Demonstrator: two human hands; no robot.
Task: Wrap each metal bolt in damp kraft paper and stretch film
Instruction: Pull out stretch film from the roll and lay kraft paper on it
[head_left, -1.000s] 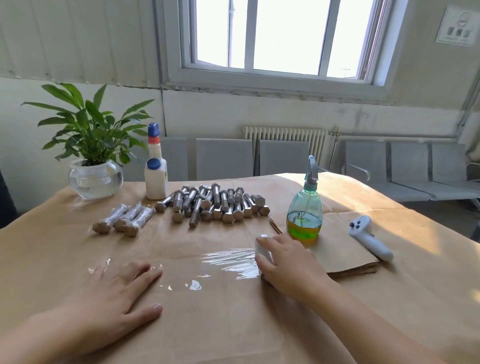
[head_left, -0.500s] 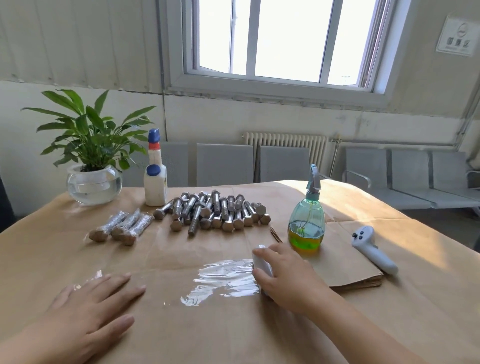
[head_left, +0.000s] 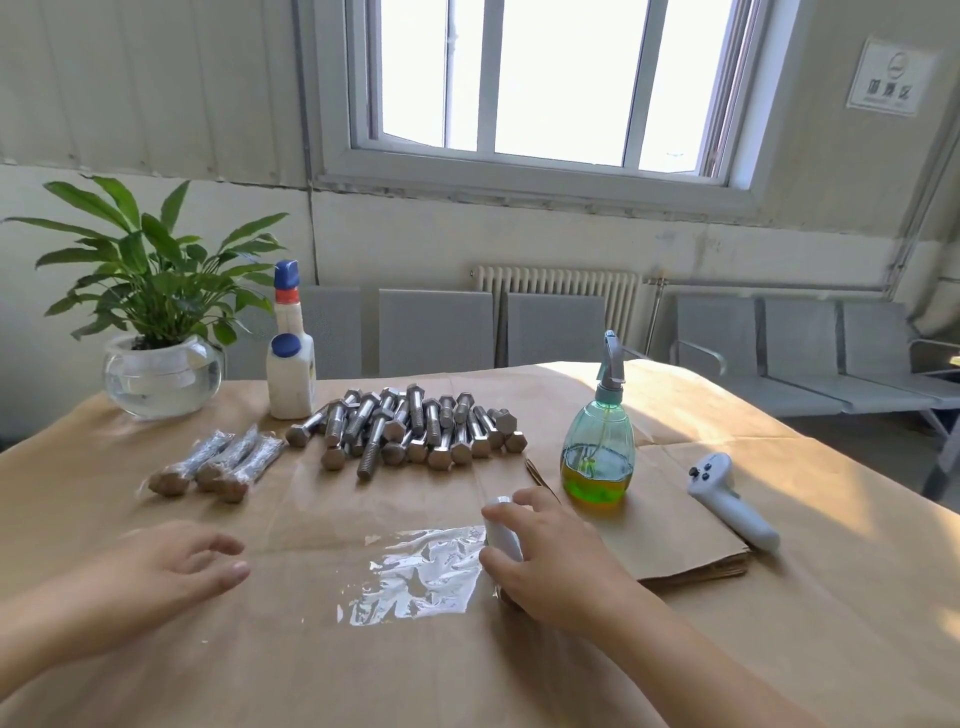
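My right hand (head_left: 556, 566) grips the white stretch film roll (head_left: 500, 538) on the paper-covered table. A crinkled sheet of clear film (head_left: 415, 577) lies flat to the left of the roll, still joined to it. My left hand (head_left: 171, 566) is to the left of the film with relaxed fingers, holding nothing and apart from the film's edge. A pile of bare metal bolts (head_left: 410, 431) lies at the middle back. Three wrapped bolts (head_left: 218, 465) lie side by side to its left.
A green spray bottle (head_left: 597, 452) stands on a stack of kraft paper sheets (head_left: 675, 535) just right of my right hand. A white controller (head_left: 732, 501) lies further right. A white bottle (head_left: 290, 358) and a potted plant (head_left: 156, 374) stand at the back left.
My left hand has come off the film's end and drawn to the left. The stretched film has shrunk back toward the roll and crinkled. My right hand stays on the roll.
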